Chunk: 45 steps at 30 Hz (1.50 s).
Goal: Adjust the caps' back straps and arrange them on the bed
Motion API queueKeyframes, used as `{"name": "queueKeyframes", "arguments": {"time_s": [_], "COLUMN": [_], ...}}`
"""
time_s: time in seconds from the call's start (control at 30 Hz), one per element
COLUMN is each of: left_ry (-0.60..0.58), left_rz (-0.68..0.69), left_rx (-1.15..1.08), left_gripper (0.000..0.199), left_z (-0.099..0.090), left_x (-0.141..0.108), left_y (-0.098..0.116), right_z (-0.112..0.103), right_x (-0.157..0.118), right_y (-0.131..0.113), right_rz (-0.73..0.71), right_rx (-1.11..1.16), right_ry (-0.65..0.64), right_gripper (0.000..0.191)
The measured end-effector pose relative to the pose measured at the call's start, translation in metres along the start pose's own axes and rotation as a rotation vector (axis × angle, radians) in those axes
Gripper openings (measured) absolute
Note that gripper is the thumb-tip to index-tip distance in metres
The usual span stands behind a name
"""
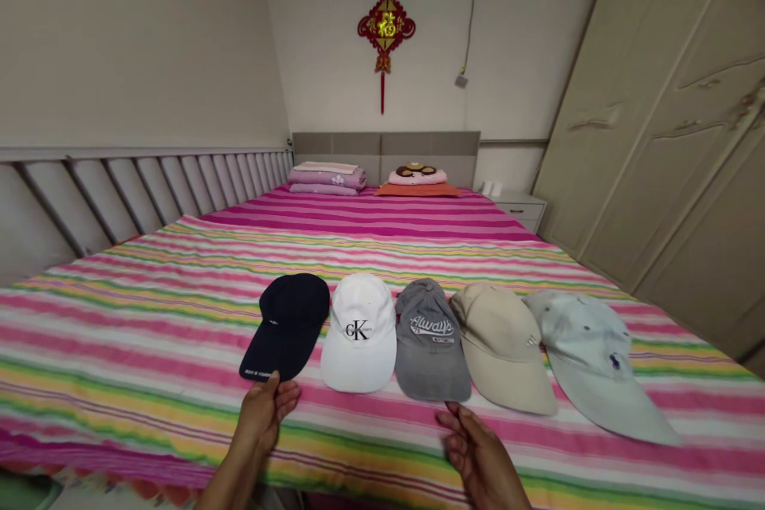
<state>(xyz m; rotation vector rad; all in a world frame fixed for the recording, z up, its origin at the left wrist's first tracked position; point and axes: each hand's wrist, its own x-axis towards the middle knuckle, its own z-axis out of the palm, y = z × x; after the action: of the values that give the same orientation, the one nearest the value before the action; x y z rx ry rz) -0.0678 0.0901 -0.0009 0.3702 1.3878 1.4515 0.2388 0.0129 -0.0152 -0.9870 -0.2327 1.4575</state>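
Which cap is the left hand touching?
The navy cap, far left of the row. The left hand has its fingertips at that brim's edge; the white, grey, beige and pale blue caps lie further right, untouched by it.

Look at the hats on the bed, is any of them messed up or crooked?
Nothing stands out. Five caps sit side by side, brims forward. The light blue cap on the right end angles outward a bit. The left hand touches the navy cap.

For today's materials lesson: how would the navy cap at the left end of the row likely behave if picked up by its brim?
The navy cap looks like light fabric. Its brim, by the left hand, probably stays stiff, while the domed crown may sag. On the striped bedspread it should slide, not roll.
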Motion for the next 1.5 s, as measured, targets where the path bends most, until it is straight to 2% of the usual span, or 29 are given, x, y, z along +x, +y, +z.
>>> {"name": "queueKeyframes", "arguments": {"time_s": [0.33,0.77,0.87,1.0,1.07,1.27,1.5], "left_ry": [0.001,-0.071,-0.046,-0.019,-0.017,-0.018,-0.051], "left_rz": [0.01,-0.016,-0.012,-0.01,-0.018,-0.031,-0.022], "left_rx": [0.065,0.117,0.098,0.084,0.086,0.122,0.142], "left_gripper": [0.019,0.025,0.021,0.016,0.015,0.017,0.023], "left_z": [-0.003,-0.006,-0.007,-0.008,-0.009,-0.007,-0.009], "left_x": [-0.003,-0.016,-0.019,-0.023,-0.022,-0.014,-0.012], "left_y": [-0.003,-0.013,-0.014,-0.014,-0.014,-0.016,-0.018], "right_z": [-0.001,0.001,-0.001,-0.013,-0.021,-0.036,-0.04], "right_x": [0.003,0.003,0.0,-0.007,-0.008,0.003,0.011], "right_y": [0.003,0.002,-0.008,-0.035,-0.05,-0.074,-0.072], "right_rz": [-0.014,0.009,0.019,-0.14,-0.166,-0.088,-0.123], "right_rx": [0.003,0.002,0.017,0.075,0.076,0.06,0.022], "right_ry": [0.0,-0.013,0.051,0.278,0.349,0.36,0.374], "right_gripper": [0.047,0.043,0.033,0.006,0.008,0.015,0.012]}}
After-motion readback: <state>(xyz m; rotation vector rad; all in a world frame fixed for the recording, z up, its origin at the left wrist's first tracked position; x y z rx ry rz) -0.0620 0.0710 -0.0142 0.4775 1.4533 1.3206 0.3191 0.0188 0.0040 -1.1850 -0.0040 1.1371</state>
